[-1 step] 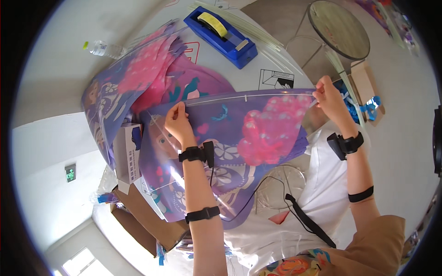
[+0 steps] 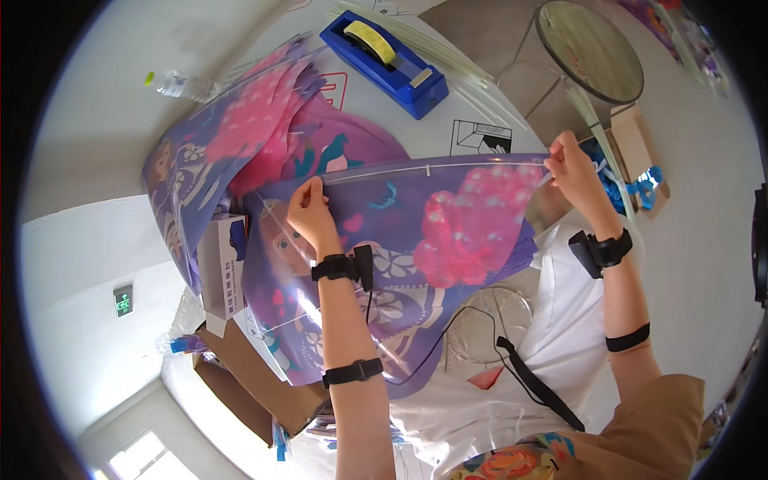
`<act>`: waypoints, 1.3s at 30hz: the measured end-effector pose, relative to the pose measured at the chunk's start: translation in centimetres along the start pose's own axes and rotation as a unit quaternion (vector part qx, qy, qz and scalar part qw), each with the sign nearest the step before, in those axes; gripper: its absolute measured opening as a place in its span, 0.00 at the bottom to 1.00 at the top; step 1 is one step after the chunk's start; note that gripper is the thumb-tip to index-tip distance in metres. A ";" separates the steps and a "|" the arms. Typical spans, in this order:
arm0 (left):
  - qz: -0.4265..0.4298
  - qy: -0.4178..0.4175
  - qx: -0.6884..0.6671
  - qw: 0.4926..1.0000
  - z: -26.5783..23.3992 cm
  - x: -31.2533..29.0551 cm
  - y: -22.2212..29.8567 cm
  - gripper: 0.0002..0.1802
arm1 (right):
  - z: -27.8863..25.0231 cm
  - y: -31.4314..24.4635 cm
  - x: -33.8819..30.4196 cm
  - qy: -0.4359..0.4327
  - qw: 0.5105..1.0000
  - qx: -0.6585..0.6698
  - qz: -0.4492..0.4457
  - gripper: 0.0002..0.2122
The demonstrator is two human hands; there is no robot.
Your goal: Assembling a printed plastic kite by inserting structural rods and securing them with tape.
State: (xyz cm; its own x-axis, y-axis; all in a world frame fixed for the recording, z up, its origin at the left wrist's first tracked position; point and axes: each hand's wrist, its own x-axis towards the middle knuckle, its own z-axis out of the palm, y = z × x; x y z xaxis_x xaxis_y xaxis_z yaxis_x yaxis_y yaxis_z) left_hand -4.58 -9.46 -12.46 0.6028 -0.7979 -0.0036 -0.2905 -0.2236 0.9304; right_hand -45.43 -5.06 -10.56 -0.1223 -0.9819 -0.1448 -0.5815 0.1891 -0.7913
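A thin purple kite, printed with a cartoon figure and pink bubbles, is spread across my lap and the table. Along its upper edge runs a slim white rod with a small white fitting. My left hand is closed, thumb against fingers, on that edge near the middle of the kite. At the right corner my right hand pinches the edge by the rod's end. More printed kites lie heaped beyond my left hand, partly overlapped by the one I hold.
A blue tape dispenser with yellow tape stands on the white table, beside a bundle of pale rods. A round stool is at the far right. A bottle, a small box and an open carton are on the left.
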 end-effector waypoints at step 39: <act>0.057 0.012 0.047 0.997 0.4 -0.3 -0.2 0.06 | 1.0 0.2 -0.1 0.065 0.992 -0.077 -0.080 0.11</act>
State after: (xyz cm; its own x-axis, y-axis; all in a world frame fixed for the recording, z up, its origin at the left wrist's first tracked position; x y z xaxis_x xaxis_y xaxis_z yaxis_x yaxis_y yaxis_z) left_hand -5.01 -9.39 -12.81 0.5794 -0.8075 0.1110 -0.4269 -0.1847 0.8852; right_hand -44.72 -4.93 -11.33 -0.1161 -0.9914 0.0608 -0.7169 0.0413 -0.6960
